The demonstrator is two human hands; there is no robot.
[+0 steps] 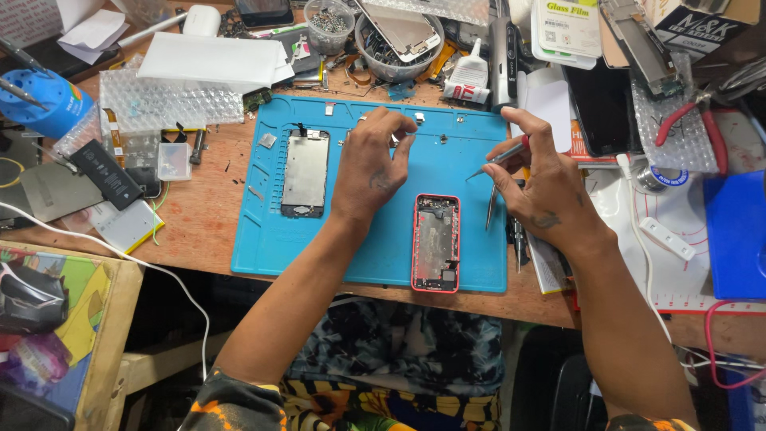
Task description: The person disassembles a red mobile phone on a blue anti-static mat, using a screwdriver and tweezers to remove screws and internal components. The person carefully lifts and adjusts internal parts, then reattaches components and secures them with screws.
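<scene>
- Two hands over the blue rubber work mat [263, 239].
- My left hand [371, 164] pinches a tiny metal part [396, 140], light, easily dropped.
- My right hand [542, 179] grips slim metal tweezers [488, 165] mid-shaft.
- Opened pink-framed phone shell [436, 243] lies between, fragile; hold by edges.

Blue work mat [263, 247]; pink phone shell [436, 242], red-handled pliers [692, 120], clear bubble wrap [167, 102]

Screwdriver [501, 156]: thin, red grip w/ metal tip, held in right hand [542, 187], tilted, tip pointing left-down over blue mat [255, 247].
Small metal part [396, 139]: pinched in left hand [371, 164] fingertips, above mat, too small to tell shape.
Phone body [436, 243]: pink frame, opened, insides showing, flat on mat near front edge, between both hands.
</scene>
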